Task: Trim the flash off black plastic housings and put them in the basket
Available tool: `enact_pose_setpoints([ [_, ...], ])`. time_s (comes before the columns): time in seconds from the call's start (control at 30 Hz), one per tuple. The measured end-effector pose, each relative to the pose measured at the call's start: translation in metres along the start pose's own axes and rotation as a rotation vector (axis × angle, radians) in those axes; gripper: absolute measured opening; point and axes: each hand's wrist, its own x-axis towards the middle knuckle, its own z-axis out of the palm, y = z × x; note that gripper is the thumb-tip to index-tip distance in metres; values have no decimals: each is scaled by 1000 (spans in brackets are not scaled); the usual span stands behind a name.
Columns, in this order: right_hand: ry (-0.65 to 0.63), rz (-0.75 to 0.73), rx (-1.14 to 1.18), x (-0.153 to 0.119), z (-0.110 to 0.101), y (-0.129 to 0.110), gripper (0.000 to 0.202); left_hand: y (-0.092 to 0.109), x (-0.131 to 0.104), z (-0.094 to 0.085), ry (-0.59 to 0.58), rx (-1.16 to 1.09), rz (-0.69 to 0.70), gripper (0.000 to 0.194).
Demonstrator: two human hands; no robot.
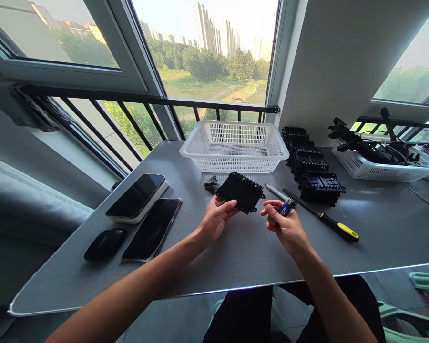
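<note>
My left hand (217,216) grips a flat black plastic part (240,191) by its near left corner, thumb on top; a row of small teeth runs along its far edge. Just to the right, my right hand (284,224) is closed around a blue lighter (287,207) whose metal top points up and right. A small gap lies between the right fingertips and the black part. Behind the part sits a crumpled dark grey scrap (211,184). A white pen (276,191) and a file with a black and yellow handle (339,227) lie beyond the right hand.
A white plastic basket (236,164) stands at the back. Right of it are stacked black toothed parts (312,166) and another basket (372,169) heaped with black pieces and cables. Two phones (152,231), a white box (137,214) and a black rounded case (105,244) occupy the left side.
</note>
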Motion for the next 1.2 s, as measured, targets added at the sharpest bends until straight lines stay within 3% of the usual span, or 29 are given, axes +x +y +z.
enact_pose_setpoints([
  [0.7,-2,75,37,6,-4,1,36,0,0,2,28,23,67,54],
  [1.07,33,72,-48,8,-2,13,67,-1,-3,3,-21,25,82,56],
  [1.2,34,96,-125,10,0,21,62,-3,-5,5,-47,24,94,63],
])
